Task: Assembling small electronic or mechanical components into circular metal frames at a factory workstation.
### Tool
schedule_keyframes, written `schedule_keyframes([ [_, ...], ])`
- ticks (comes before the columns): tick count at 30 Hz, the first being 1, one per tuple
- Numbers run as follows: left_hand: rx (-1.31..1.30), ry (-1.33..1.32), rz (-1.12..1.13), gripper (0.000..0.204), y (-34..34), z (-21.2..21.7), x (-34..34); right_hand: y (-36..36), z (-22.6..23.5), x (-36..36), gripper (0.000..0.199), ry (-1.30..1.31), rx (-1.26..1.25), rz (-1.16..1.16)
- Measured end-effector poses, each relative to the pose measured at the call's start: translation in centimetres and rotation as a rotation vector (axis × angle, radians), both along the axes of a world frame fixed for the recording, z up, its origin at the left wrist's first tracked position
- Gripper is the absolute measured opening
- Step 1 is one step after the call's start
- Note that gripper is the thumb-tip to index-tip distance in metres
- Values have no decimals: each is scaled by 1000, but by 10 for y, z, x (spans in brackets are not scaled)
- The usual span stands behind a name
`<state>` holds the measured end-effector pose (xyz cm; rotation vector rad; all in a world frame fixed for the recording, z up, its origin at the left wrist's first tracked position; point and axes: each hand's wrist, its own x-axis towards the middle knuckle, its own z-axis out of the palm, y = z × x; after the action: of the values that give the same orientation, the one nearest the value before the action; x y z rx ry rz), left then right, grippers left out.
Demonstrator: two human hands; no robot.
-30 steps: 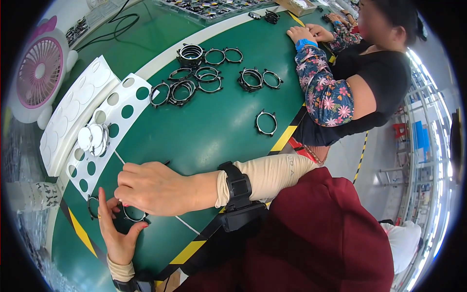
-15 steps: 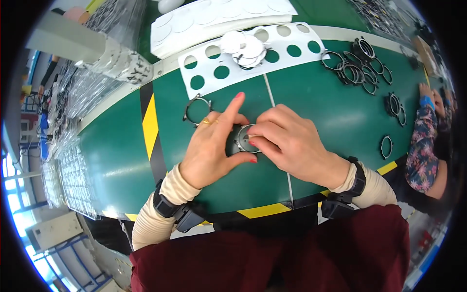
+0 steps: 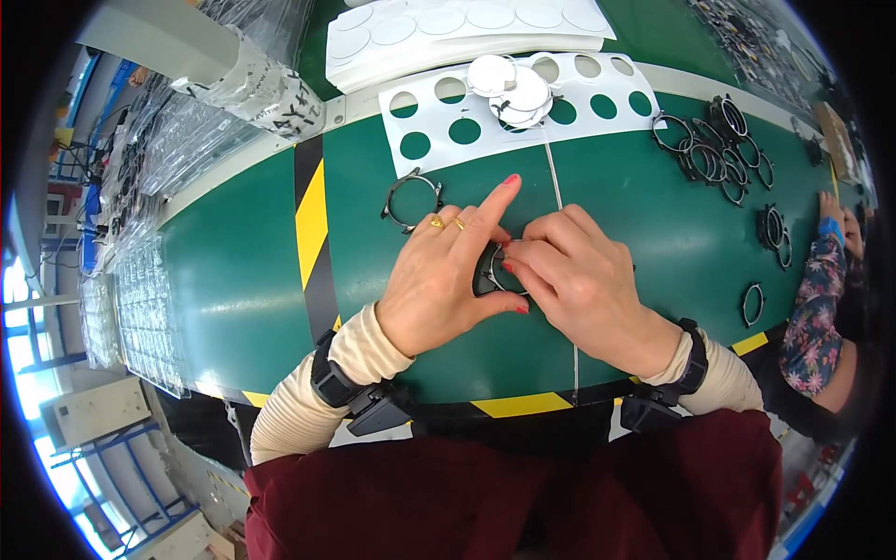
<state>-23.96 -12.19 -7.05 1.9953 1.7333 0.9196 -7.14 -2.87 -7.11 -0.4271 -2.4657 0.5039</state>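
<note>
ring part: small dark ring [image 3: 495, 273] with clear insert, on green desk [image 3: 233, 271], frame centre, between both hands
left hand [image 3: 439, 280]: fingers clamped on ring from 9 o'clock, thumb under it, index raised straight
right hand [image 3: 583, 280]: fingers pinched together on ring rim from 3 o'clock
spare ring [image 3: 411, 199]: 11 o'clock of hands, near
white punched sheet [image 3: 439, 121]: 12 o'clock, white discs [image 3: 513, 89] stacked on it
ring pile [image 3: 714, 149]: 2 o'clock, well apart
co-worker's arm [image 3: 812, 299]: 3 o'clock, floral sleeve
</note>
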Motion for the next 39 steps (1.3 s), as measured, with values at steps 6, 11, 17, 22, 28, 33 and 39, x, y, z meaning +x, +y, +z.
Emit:
schedule_keyframes([
  [6, -24, -13, 1, 111, -1, -1, -1, -2, -5, -3, 15, 11, 12, 10],
  [11, -24, -53, -11, 112, -3, -6, -3, 4, -7, -3, 16, 1, 0, 110],
  [17, 21, -55, -57, 114, -7, -5, -6, 3, -3, 2, 17, -36, 80, 212],
  [22, 108, 71, -20, 109, -12, 3, 9, -4, -5, 1, 17, 3, 100, 138],
  [28, 108, 109, 95, 105, -10, 1, 11, -3, -7, 1, 13, 27, 159, 122],
  [33, 32, 30, 5, 104, -8, 3, 5, 1, -4, 4, 13, 23, 139, 121],
  [39, 79, 22, -36, 102, -4, 15, 9, 3, 4, 7, 17, 0, 75, 79],
])
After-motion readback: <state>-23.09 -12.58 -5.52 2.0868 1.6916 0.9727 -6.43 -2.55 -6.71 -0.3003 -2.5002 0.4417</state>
